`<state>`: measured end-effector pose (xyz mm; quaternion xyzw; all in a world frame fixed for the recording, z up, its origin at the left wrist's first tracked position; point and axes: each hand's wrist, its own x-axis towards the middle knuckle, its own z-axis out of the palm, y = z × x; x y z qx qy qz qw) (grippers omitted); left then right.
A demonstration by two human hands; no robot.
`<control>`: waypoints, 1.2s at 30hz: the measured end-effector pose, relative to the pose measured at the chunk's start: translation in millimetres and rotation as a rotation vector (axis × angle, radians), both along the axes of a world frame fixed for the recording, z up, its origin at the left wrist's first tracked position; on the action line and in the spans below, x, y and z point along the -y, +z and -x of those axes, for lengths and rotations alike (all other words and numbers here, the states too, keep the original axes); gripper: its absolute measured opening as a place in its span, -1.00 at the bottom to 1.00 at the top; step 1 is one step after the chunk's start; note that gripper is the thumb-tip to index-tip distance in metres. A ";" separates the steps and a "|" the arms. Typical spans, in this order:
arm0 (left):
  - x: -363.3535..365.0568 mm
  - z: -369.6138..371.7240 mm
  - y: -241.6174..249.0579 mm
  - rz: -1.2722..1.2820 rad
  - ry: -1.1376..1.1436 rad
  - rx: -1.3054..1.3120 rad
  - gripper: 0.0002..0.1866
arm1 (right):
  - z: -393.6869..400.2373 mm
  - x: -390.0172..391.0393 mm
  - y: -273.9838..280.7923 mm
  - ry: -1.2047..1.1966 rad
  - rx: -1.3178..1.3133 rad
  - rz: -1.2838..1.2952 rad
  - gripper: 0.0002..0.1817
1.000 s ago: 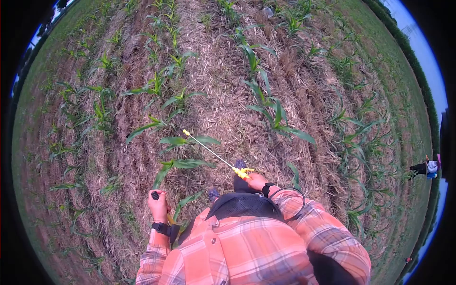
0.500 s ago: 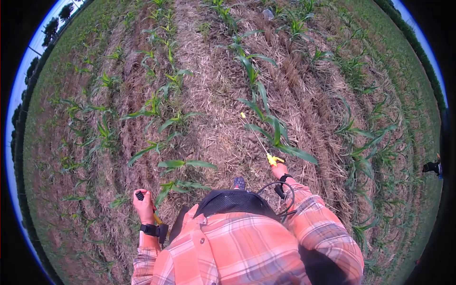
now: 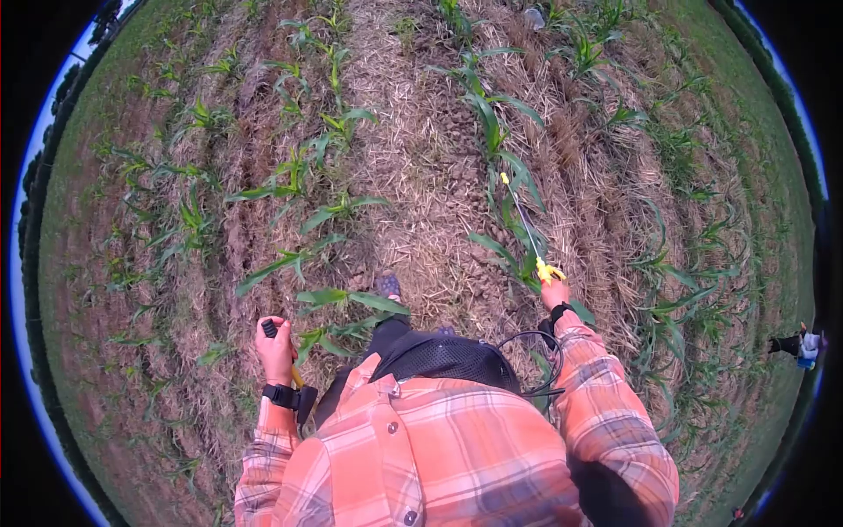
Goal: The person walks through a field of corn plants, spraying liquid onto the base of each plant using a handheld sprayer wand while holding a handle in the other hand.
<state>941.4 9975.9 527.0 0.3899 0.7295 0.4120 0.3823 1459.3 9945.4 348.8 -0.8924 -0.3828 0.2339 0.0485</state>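
Item: spray wand, thin rod with yellow tip and yellow trigger grip, held out over the right-hand row of young corn plants, tip near the leaves. My right hand: fingers clamped on the grip; black hose loops back from it to my waist. My left hand: fingers wrapped round a black pump handle. Ground: straw mulch between rows. Step, as I judge: spraying this row. Next calls for steady aim along the leaves, pressure kept up.
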 end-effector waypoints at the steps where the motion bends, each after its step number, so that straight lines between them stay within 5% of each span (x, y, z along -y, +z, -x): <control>1: -13.2 -0.2 -2.1 0.003 -0.020 0.021 -0.90 | 7.3 -6.7 -3.8 0.023 -0.021 0.001 -0.63; 10: -117.4 34.1 -29.5 0.008 -0.060 0.171 -0.90 | 132.4 -91.8 28.0 0.117 -0.187 0.185 -0.58; 20: -182.4 47.4 -27.6 0.055 -0.111 0.257 -0.90 | 205.0 -163.2 40.9 0.489 -0.391 0.123 -0.63; 30: -235.9 33.1 -11.3 0.019 -0.067 0.216 -0.90 | 178.8 -214.2 16.7 0.379 -0.502 0.097 -0.66; 36: -287.5 -3.7 6.2 0.008 -0.119 0.152 -0.90 | 117.0 -245.8 -22.3 -0.003 -0.267 0.149 -0.65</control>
